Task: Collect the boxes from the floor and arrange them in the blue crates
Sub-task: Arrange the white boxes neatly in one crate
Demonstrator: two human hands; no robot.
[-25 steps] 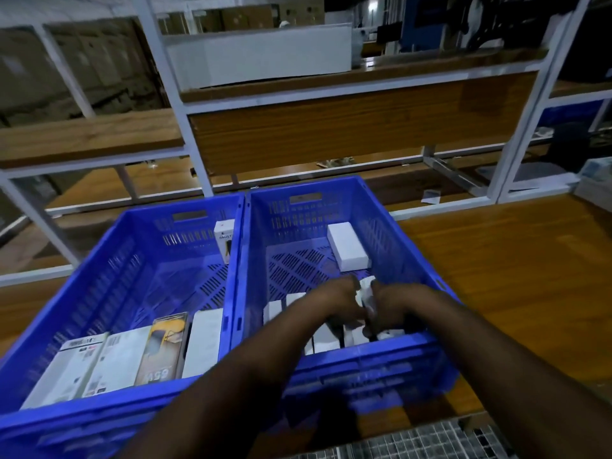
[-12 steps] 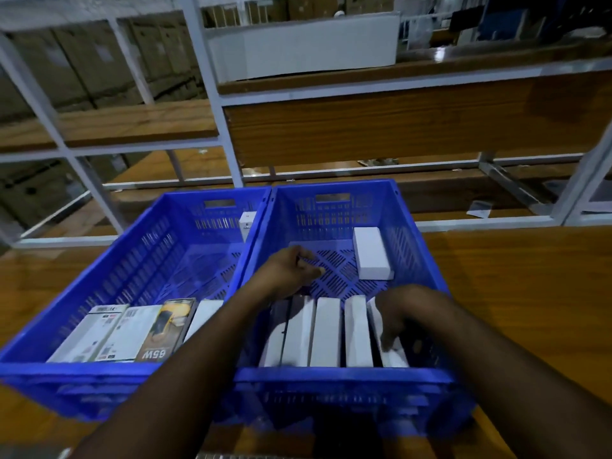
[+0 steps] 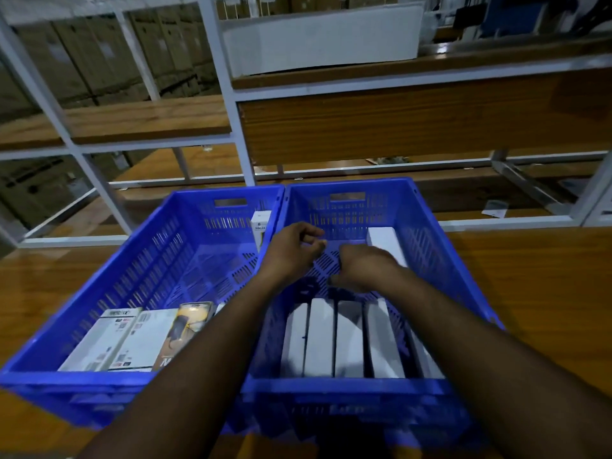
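Head view: we are looking at two rectangular blue crates of perforated plastic, sitting side by side and touching on a glossy wood-grain surface (image 3: 530, 293). In the right crate (image 3: 427, 233) a row of white boxes (image 3: 344, 339) is standing on edge against the 6 o'clock wall; one flat white box (image 3: 384, 240) is lying near 1 o'clock. The left crate (image 3: 139, 260) is holding printed cartons (image 3: 132, 339) at 6 o'clock and one upright carton (image 3: 260, 226) at 1 o'clock. The left hand (image 3: 291, 250) is hovering, fingers loosely curled, grasping nothing. The right hand (image 3: 361, 266) is hanging over the mesh floor beside the flat box; we cannot tell its grasp. White metal racking (image 3: 231, 111) is standing at 12 o'clock.
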